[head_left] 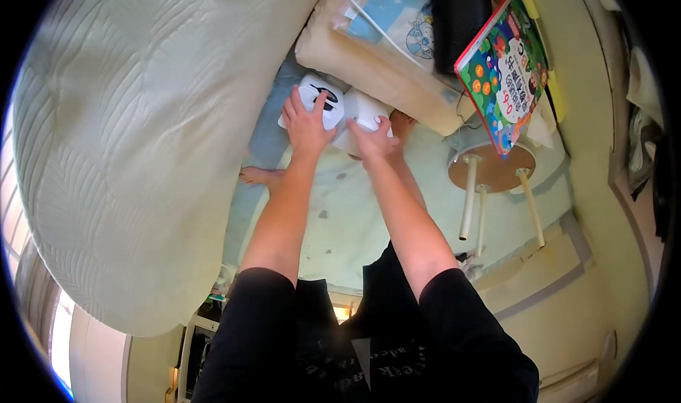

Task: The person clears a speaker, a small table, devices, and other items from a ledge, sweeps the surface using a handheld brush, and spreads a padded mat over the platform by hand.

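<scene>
Below the beige padded edge lies a white object [337, 110] with a dark oval opening near its top left; its right part looks like a smooth white block, and I cannot tell if the two parts are joined. My left hand [306, 125] grips its left part, fingers over the top near the dark opening and thumb on the right side. On the white block [367, 111], my right hand [374, 139] holds the near side with thumb and fingers apart. Both palms face down, and part of the object is hidden beneath them.
A pale quilted bed surface [135, 133] fills the left. At the upper right are a beige cushioned piece [376, 70], a black case [460, 20] and a colourful book [507, 73]. An upturned-looking round stool [507, 168] stands right. Bare feet [261, 177] rest on the pale floor [340, 226].
</scene>
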### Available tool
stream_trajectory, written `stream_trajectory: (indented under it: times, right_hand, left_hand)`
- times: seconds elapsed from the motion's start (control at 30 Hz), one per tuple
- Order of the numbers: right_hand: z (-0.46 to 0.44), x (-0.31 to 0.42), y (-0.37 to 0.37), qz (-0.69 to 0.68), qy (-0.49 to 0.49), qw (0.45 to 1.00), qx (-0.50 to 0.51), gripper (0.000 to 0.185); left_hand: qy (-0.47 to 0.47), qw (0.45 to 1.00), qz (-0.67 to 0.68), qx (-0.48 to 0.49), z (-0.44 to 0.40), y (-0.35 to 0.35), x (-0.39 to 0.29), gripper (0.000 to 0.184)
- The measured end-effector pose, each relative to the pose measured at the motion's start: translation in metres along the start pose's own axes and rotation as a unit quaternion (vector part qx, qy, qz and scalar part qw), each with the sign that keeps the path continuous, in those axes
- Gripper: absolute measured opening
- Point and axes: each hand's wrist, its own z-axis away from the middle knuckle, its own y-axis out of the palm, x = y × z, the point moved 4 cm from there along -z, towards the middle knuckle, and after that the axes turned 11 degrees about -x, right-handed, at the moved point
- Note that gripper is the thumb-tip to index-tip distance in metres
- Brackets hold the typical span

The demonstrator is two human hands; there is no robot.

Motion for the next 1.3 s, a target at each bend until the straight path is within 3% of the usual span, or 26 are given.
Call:
stream_trajectory:
  times: [0.1, 0.17, 0.27, 0.3, 0.4, 0.5, 0.6, 0.73, 0.8, 0.83, 1.0, 1.1, 1.3]
  right_hand:
    - [-0.008, -0.007, 0.0, -0.017, -0.096, 0.995, 0.015, 0.1]
    - [-0.021, -0.012, -0.008, -0.01, -0.218, 0.976, -0.002, 0.095]
    - [-0.012, 0.007, -0.06, -0.055, -0.239, 0.966, 0.083, 0.081]
    - [-0.012, 0.0, -0.064, -0.107, -0.285, 0.949, 0.082, 0.067]
    - [-0.004, -0.012, -0.102, -0.137, -0.335, 0.93, 0.061, 0.058]
    - [0.044, 0.017, -0.198, -0.225, -0.295, 0.924, 0.088, 0.052]
    - [0.055, 0.031, -0.286, -0.231, -0.315, 0.92, 0.031, 0.054]
    - [0.064, 0.07, -0.419, -0.32, -0.371, 0.87, -0.057, 0.067]
    - [0.072, 0.099, -0.499, -0.283, -0.396, 0.855, -0.178, 0.068]
    - [0.073, 0.115, -0.535, -0.307, -0.403, 0.84, -0.192, 0.068]
    - [0.042, 0.181, -0.679, -0.351, -0.453, 0.781, -0.249, 0.069]
    - [0.025, 0.227, -0.739, -0.186, -0.505, 0.74, -0.404, 0.074]
    - [0.036, 0.284, -0.799, -0.018, -0.341, 0.799, -0.495, 0.088]
  left_hand:
    - [0.007, 1.0, 0.017, 0.002, 0.003, -0.004, -0.004, 0.098]
    - [0.014, 0.999, 0.032, 0.008, 0.004, -0.015, -0.008, 0.099]
    - [0.03, 0.995, 0.092, -0.016, 0.014, -0.045, -0.02, 0.097]
    - [0.025, 0.993, 0.116, -0.025, 0.018, -0.057, -0.028, 0.096]
    - [0.012, 0.984, 0.17, -0.052, 0.027, -0.112, -0.056, 0.095]
    - [-0.006, 0.976, 0.207, -0.064, 0.043, -0.169, -0.092, 0.093]
    - [-0.016, 0.955, 0.284, -0.082, 0.049, -0.236, -0.133, 0.093]
    - [0.012, 0.937, 0.333, -0.103, 0.055, -0.322, -0.192, 0.094]
    - [0.028, 0.926, 0.359, -0.115, 0.06, -0.364, -0.221, 0.094]
    - [0.035, 0.925, 0.36, -0.118, 0.062, -0.379, -0.233, 0.092]
    - [-0.017, 0.863, 0.503, -0.037, 0.076, -0.449, -0.291, 0.087]
    - [-0.015, 0.825, 0.565, -0.015, 0.076, -0.461, -0.314, 0.083]
    - [-0.04, 0.795, 0.603, 0.048, 0.068, -0.453, -0.346, 0.078]
